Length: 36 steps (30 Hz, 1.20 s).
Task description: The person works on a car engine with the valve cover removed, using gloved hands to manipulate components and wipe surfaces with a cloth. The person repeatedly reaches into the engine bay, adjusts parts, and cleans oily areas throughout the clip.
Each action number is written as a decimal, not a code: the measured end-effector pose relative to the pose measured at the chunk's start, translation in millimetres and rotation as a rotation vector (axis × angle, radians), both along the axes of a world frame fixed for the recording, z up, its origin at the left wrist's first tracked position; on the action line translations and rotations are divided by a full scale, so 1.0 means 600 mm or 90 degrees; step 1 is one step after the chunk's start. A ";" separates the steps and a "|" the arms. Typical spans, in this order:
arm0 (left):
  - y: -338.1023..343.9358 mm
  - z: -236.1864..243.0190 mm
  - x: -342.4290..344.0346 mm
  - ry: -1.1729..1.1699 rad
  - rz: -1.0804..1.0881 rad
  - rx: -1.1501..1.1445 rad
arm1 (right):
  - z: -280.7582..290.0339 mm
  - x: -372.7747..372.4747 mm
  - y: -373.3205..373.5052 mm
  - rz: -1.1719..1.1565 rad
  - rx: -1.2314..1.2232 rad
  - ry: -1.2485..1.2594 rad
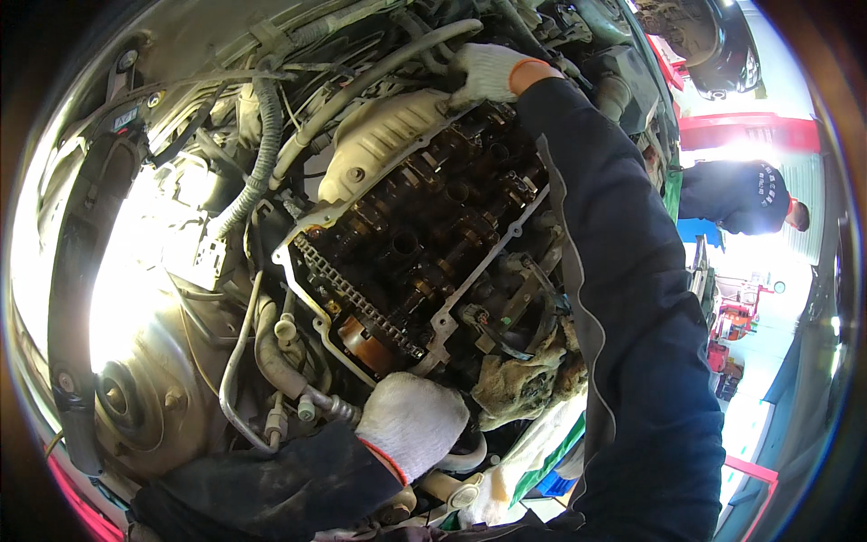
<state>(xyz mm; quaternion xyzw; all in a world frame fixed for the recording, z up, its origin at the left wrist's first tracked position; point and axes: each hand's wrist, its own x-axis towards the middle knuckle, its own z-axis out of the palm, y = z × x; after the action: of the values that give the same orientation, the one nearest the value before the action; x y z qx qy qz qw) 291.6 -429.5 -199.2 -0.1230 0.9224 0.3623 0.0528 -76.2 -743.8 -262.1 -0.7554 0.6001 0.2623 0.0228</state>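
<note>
An engine with its top uncovered (452,217) fills the middle, its inside dark and oily. A timing chain (361,294) runs over a sprocket at its near end. My left hand (415,425), in a white knit glove, rests at the near end of the engine, beside the pale cover rim (318,318). Its fingers are hidden. At the far end my gloved right hand (488,74) bends its fingers down next to the tan heat shield (384,140). What these curled fingers grip, if anything, is out of sight.
Hoses and a corrugated conduit (264,135) cross the left side. Metal pipes (239,361) run near my left forearm. A stained rag (524,384) lies right of the engine. Beyond the car, a person in dark clothes (741,194) stands in the workshop.
</note>
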 end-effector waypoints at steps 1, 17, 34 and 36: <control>0.000 -0.001 0.001 0.019 0.010 0.011 | 0.007 0.006 0.005 -0.067 0.035 -0.013; -0.009 0.011 0.003 0.010 0.017 0.061 | 0.033 0.057 0.044 0.044 0.003 0.039; 0.012 -0.009 0.002 0.059 0.067 -0.012 | 0.056 0.114 0.078 0.043 0.004 -0.043; 0.015 -0.013 -0.001 0.024 0.042 0.020 | 0.057 0.120 0.080 0.025 0.002 -0.048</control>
<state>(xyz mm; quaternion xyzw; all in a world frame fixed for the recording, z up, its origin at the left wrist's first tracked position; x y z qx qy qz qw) 291.2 -420.3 -207.1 -0.1459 0.9128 0.3807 0.0250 -4.4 -695.6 -228.2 -0.7764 0.5833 0.2349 0.0419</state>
